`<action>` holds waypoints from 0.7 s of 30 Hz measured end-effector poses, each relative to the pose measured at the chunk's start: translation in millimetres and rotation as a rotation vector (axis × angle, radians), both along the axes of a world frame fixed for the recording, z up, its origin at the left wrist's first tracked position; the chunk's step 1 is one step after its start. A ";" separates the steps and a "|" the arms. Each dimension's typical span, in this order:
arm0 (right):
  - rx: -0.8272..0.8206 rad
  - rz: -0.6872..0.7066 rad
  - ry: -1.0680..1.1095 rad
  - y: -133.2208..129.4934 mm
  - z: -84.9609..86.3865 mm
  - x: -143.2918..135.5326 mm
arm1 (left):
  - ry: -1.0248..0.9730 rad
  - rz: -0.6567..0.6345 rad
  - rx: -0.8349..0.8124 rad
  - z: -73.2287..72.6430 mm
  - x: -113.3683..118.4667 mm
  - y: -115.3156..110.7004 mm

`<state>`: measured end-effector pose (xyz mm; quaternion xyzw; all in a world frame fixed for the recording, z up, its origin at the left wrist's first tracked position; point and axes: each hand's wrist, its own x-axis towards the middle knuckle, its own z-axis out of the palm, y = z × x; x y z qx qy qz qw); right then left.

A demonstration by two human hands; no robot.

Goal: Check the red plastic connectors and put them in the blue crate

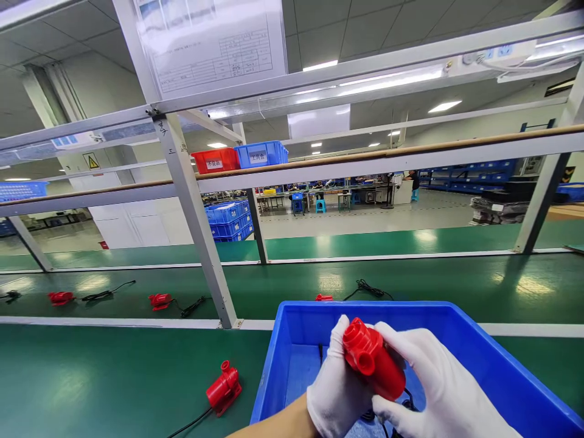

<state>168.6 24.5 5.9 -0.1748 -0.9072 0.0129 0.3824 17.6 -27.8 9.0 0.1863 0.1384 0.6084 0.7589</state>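
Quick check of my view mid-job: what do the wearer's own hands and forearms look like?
The left hand and the right hand each wear a plain white, close-fitting fabric glove that covers the fingers. The left glove ends at the wrist, with no sleeve in view on the forearm. The right glove runs out of the picture. No markings show on either.

Red pump (376, 362), white-gloved hands (340, 386), blue bin (460, 347), cord (409, 398) apparently black

Left hand (338, 389) and right hand (435, 380) curl inward.
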 end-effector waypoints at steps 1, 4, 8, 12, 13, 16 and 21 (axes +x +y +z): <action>-0.005 0.003 -0.009 0.7 -0.9 1.0 | 0.023 0.001 0.024 0.4 0.2 0.2; -0.048 0.002 -0.032 5.1 -1.8 5.5 | 0.160 0.082 0.117 2.7 -1.2 -1.1; -0.160 0.030 0.008 10.1 4.2 13.1 | 0.442 0.324 0.177 6.9 -8.4 -7.8; -0.519 0.022 -0.119 8.1 12.7 15.6 | 0.944 0.604 0.238 7.4 -13.7 -15.1; -0.590 -0.001 -0.154 7.9 13.7 15.2 | 1.018 0.647 0.258 6.2 -13.7 -16.3; -0.663 -0.059 -0.203 10.1 12.7 13.7 | 1.136 0.758 0.354 -0.6 -12.6 -17.4; -0.671 0.163 -0.200 13.0 13.0 17.1 | 1.165 0.939 0.770 -15.7 -16.4 -7.1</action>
